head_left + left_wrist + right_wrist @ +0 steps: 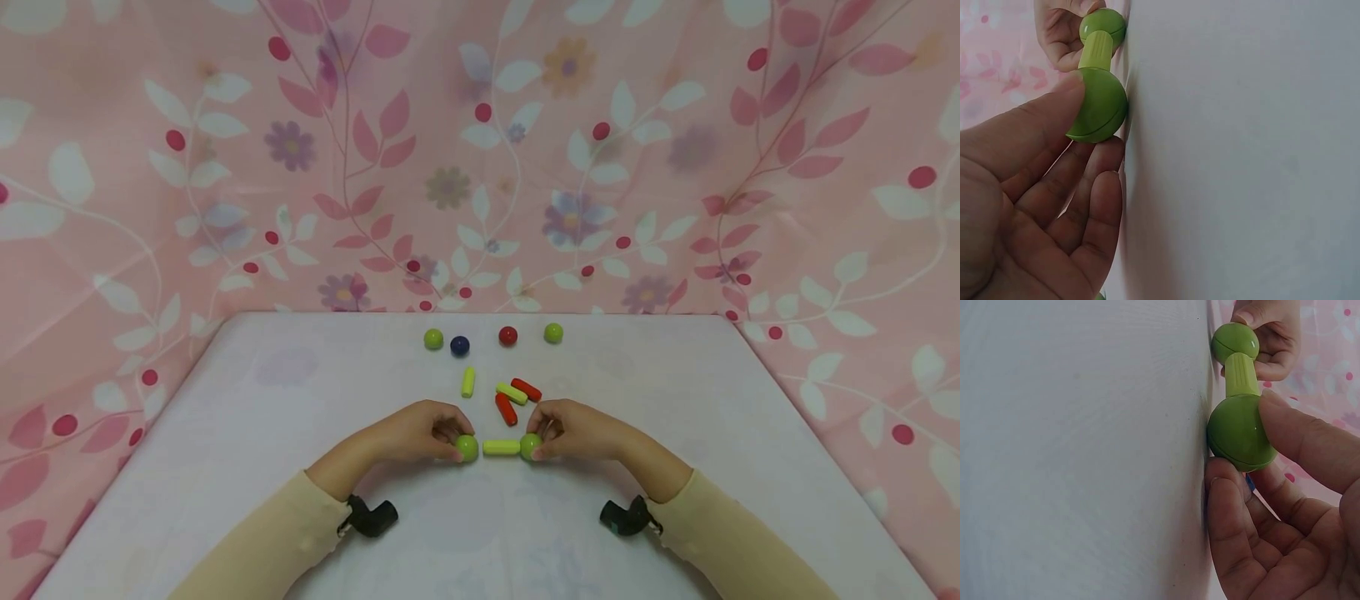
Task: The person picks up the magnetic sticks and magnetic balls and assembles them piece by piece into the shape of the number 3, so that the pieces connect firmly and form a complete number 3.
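Observation:
A short yellow-green rod (501,447) lies crosswise on the table between two green balls. My left hand (429,432) pinches the left green ball (468,448) between thumb and fingers, a narrow gap away from the rod's left end in the head view. On the other side, my right hand (573,431) pinches the right green ball (529,447), which sits right at the rod's right end. The right wrist view shows the right ball (1240,434) large, with the ridged rod (1241,375) beyond it and the left hand (1272,337) at the far ball.
Behind the hands lie red rods (506,409) and yellow rods (468,382). Farther back are a green ball (433,338), a dark blue ball (460,346), a red ball (507,336) and another green ball (553,332). A pink floral cloth (450,167) hangs behind the white table (187,433).

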A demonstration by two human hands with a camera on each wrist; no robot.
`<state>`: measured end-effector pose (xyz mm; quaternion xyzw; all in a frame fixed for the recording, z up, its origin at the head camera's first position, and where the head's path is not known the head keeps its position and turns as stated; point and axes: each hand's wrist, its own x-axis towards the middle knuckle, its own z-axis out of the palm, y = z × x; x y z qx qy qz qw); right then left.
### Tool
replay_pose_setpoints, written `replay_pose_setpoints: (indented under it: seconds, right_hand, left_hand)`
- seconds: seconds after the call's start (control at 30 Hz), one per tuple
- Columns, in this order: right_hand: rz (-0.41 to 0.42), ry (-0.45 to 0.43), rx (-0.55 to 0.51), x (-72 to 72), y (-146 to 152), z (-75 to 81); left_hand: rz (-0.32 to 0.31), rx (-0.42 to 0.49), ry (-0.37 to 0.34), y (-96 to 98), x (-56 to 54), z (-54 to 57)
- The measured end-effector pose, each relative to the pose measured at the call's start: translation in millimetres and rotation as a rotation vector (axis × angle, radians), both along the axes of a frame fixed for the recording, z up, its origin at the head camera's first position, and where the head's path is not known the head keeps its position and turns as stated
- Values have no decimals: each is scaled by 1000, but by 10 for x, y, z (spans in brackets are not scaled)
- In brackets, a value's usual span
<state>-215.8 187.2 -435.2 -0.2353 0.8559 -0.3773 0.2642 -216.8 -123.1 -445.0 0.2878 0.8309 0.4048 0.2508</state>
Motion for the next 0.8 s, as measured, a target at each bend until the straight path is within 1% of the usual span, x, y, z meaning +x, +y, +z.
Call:
replay_pose_setpoints:
  seconds: [0.23,0.6,0.8]
  right_hand:
    - [-1,-8,-9,1,5,-1]
    - [7,1,-21,-7,7,2]
    - [0,-4,-19,7,4,-3]
  left_hand:
    - [-6,14,-13,32,16,18]
    - [22,17,-17,77,47,46]
    - [47,14,-22,90,72,24]
